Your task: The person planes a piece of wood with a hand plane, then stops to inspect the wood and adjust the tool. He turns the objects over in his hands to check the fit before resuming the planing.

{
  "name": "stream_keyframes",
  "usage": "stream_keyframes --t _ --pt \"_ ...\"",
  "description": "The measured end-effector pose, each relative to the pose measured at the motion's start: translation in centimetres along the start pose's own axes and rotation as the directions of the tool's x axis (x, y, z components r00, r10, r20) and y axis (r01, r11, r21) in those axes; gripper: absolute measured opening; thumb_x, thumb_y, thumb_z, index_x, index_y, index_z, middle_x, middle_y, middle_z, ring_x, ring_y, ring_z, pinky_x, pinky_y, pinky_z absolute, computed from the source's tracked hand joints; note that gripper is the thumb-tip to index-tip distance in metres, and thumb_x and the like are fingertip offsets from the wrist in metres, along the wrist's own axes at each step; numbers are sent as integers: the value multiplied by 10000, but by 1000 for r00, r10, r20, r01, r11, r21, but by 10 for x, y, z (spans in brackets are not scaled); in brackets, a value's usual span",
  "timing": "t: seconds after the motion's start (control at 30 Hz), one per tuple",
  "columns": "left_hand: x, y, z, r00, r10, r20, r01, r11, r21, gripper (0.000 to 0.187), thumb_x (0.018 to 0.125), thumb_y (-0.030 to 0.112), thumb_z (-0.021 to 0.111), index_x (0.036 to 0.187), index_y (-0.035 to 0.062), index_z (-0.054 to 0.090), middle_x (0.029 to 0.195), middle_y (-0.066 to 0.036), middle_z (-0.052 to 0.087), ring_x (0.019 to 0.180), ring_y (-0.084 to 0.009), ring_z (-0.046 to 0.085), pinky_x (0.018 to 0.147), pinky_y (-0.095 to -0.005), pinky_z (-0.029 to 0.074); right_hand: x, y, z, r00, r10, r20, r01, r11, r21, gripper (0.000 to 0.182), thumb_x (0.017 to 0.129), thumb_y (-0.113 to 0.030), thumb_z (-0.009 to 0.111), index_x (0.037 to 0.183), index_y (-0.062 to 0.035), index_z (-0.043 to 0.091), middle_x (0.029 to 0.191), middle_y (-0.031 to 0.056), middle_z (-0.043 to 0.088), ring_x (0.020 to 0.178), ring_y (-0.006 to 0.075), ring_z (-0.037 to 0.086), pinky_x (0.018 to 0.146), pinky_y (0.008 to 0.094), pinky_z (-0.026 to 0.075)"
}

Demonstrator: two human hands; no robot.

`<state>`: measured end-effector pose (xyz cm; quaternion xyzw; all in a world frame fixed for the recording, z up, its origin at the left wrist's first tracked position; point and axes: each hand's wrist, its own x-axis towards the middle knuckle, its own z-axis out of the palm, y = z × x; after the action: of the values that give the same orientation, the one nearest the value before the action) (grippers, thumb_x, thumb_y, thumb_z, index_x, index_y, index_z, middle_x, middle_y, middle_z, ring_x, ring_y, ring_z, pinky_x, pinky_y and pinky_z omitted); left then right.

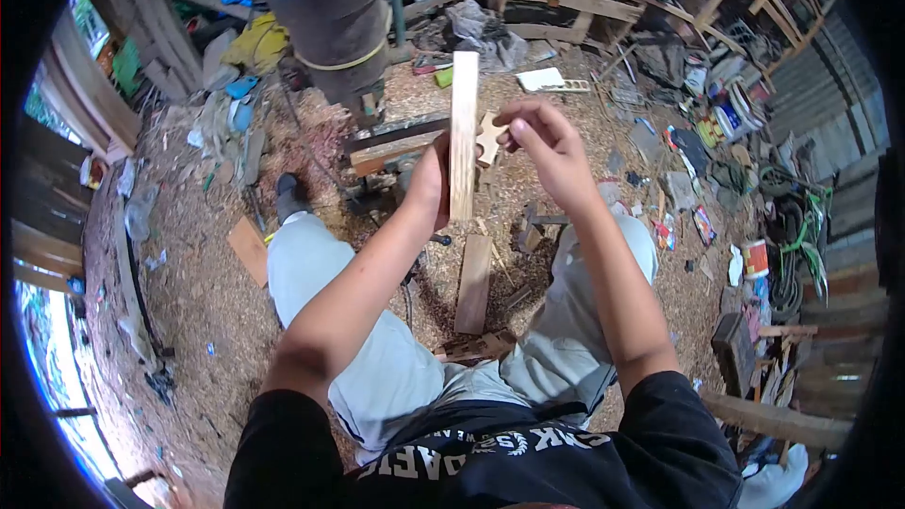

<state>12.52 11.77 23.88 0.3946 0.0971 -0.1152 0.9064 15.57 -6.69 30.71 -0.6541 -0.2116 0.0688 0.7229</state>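
My left hand [429,184] grips a long pale wooden slat [463,123] near its lower end and holds it upright in front of me. To the slat's right, my right hand [545,146] pinches a small cut wooden piece [488,137] with a notched outline, which touches or sits just behind the slat's edge. I am seated, with my knees in light trousers spread apart. A short brown board [473,283] lies on the sawdust-covered ground between my legs.
A dark round machine housing [332,9] stands ahead over a wooden bench. Sawdust [198,264] covers the floor. A flat wood offcut [249,250] lies at the left. Timber frames, cans and scattered clutter [726,123] fill the right and back.
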Motion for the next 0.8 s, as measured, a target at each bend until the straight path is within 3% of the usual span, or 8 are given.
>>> stream_keyframes --t 0.13,0.33,0.47,0.53,0.6,0.67,0.73,0.8 --pt "0 -2 -2 999 -35 8 35 987 -158 406 1029 448 483 1208 134 666 872 -1 632 649 -141 601 582 -301 521 -3 7 -1 996 -39 85 50 989 -140 206 1047 -110 592 1200 20 637 1108 71 691 979 116 650 892 287 533" --pt "6 -6 2 986 41 -160 -37 999 27 446 1054 440 449 1243 71 614 859 -2 605 623 -116 597 540 -257 524 -1 17 -12 997 -62 -38 53 978 -201 173 1013 -129 652 1119 1 696 925 -5 684 837 62 607 753 235 496" --pt "11 -13 -17 986 -91 -141 73 989 -127 449 1045 456 449 1176 53 596 840 -8 582 597 -135 547 552 -297 502 17 49 -44 996 -56 -74 10 855 -518 209 1020 -138 630 1154 16 677 975 64 724 894 108 668 812 277 542" --pt "19 -18 -34 972 -195 -128 161 959 -234 400 994 424 491 1094 45 573 827 -24 576 641 -178 539 577 -322 499 32 90 -63 991 -105 -88 30 793 -608 324 950 -274 687 1100 13 704 999 154 750 899 241 721 808 363 559" --pt "24 -22 -55 926 -375 -45 317 836 -448 365 973 389 496 1040 35 559 807 -35 573 657 -195 541 599 -327 504 35 127 -80 991 70 -113 -132 624 -771 382 915 -328 694 1143 -22 706 1075 186 747 972 345 725 854 428 565" --pt "22 -30 -56 882 -458 -111 344 787 -513 392 976 471 486 916 90 557 733 -31 581 612 -184 563 599 -343 511 25 182 -102 958 259 -126 -251 535 -807 440 897 -385 683 1189 -55 700 1120 200 737 1034 394 702 918 457 553" --pt "15 -33 -53 861 -478 -172 321 775 -545 424 959 491 479 923 75 556 731 -25 579 629 -191 565 627 -341 513 8 250 -118 895 395 -206 -361 372 -855 523 881 -415 694 1269 -66 661 1137 214 730 1081 381 693 967 446 538" --pt "8 -32 -50 847 -526 -82 396 725 -564 455 960 505 464 935 61 562 743 -20 579 649 -192 563 644 -337 514 -23 262 -111 818 498 -287 -455 256 -853 610 865 -440 713 1336 -63 620 1262 209 690 1170 359 666 1000 468 526"
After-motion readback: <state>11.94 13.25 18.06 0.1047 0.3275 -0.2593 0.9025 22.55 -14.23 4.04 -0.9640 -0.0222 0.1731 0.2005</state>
